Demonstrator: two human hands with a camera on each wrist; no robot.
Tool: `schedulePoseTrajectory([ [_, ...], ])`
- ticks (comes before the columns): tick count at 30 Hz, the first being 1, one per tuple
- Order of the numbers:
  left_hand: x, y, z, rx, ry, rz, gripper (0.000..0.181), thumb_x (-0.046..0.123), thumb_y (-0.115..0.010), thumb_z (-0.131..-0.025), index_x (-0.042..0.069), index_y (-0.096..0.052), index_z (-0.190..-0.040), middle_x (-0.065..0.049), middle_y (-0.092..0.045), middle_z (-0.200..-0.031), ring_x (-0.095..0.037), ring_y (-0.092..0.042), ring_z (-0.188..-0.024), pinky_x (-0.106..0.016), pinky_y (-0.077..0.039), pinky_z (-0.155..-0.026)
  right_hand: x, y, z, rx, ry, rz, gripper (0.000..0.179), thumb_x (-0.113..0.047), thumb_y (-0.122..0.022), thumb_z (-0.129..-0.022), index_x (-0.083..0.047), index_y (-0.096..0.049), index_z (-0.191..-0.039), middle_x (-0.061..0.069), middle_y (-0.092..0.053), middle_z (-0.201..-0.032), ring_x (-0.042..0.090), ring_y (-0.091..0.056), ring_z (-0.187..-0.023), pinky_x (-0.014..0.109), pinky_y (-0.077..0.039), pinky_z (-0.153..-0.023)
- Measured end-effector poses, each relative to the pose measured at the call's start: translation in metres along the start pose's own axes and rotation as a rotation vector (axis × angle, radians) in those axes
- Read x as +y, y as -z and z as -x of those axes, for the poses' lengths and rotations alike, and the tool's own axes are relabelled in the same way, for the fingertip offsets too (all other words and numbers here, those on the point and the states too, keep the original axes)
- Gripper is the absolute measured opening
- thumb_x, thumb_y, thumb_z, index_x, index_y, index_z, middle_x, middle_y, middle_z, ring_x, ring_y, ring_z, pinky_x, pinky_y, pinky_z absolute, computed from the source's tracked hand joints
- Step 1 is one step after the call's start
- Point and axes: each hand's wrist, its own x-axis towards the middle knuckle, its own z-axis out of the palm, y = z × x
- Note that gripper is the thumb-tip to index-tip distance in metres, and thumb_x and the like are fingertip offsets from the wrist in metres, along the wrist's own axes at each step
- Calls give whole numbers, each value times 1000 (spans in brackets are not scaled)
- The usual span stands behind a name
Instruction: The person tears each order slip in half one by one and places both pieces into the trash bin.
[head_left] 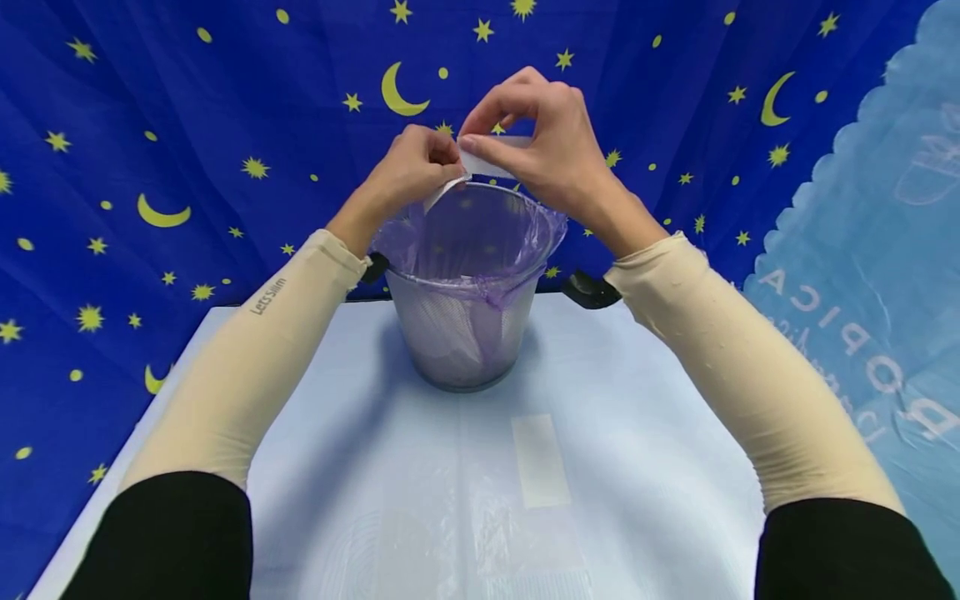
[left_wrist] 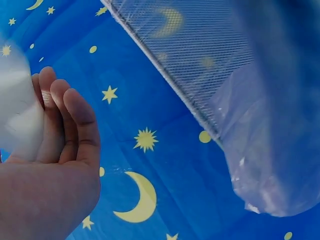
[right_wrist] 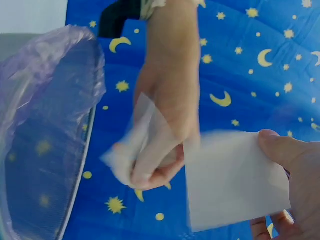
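Both hands are raised above the back rim of a mesh bin (head_left: 465,325) lined with a purple plastic bag (head_left: 551,225). Between its thumb and fingers, my left hand (head_left: 412,171) pinches a folded, translucent white sheet (right_wrist: 120,162). My right hand (head_left: 555,142) grips a flat white square piece (right_wrist: 235,180) by one edge, thumb on its face. In the right wrist view the square's near edge lies close beside the left hand; whether they touch I cannot tell. The left wrist view shows a blurred white piece (left_wrist: 17,100) covering part of the left fingers.
A pale rectangular piece (head_left: 542,461) lies flat on the light blue table (head_left: 637,433) in front of the bin. Clear plastic (head_left: 495,542) lies nearer. Behind hangs a blue star-and-moon cloth (head_left: 247,108), with a light blue cloth (head_left: 862,250) at the right.
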Motion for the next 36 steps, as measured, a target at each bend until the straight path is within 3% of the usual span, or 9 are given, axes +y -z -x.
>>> schedulePoseTrajectory([
  [7, -5, -2, 1, 15, 18, -30, 14, 11, -63, -101, 3, -73, -104, -2, -66, -89, -17, -57, -81, -29, -45, -72, -9, 3, -2, 1, 2, 8, 17, -25, -79, -97, -9, -83, -103, 4, -77, -102, 5, -54, -105, 20, -47, -95],
  [12, -7, 2, 5, 15, 47, -34, 16, 18, -66, -103, 5, -74, -107, -2, -67, -96, -16, -57, -88, -28, -46, -77, -1, 0, -1, -6, -40, 32, 19, -27, -78, -98, -9, -83, -103, 3, -77, -101, 5, -56, -104, 21, -47, -95],
  [15, -10, 6, 8, 22, 54, -33, 18, 21, -67, -103, 6, -76, -109, -3, -70, -100, -16, -59, -90, -29, -48, -78, 14, -1, 0, -10, -105, 50, 20, -30, -78, -98, -11, -84, -102, 1, -78, -101, 5, -57, -104, 23, -48, -93],
  [22, -21, 18, 18, 48, 87, -16, 20, 22, -69, -103, 5, -77, -110, -5, -72, -104, -19, -61, -91, -31, -51, -77, 58, 4, 13, -19, -348, 89, 24, -36, -76, -99, -14, -83, -106, 0, -77, -109, 8, -59, -108, 26, -56, -84],
  [27, -26, 25, 22, 68, 115, -25, 21, 24, -70, -103, 6, -78, -110, -2, -73, -102, -18, -60, -92, -30, -51, -77, 73, 3, 19, -18, -369, 75, 24, -35, -75, -99, -12, -82, -106, 3, -77, -111, 10, -63, -104, 24, -55, -82],
  [36, -31, 25, 25, 37, 98, 5, 20, 23, -72, -101, 5, -78, -107, 1, -72, -96, -17, -60, -87, -30, -50, -74, 72, -2, 17, -74, -394, 75, 25, -36, -75, -99, -14, -82, -108, 3, -77, -111, 11, -65, -101, 24, -55, -79],
])
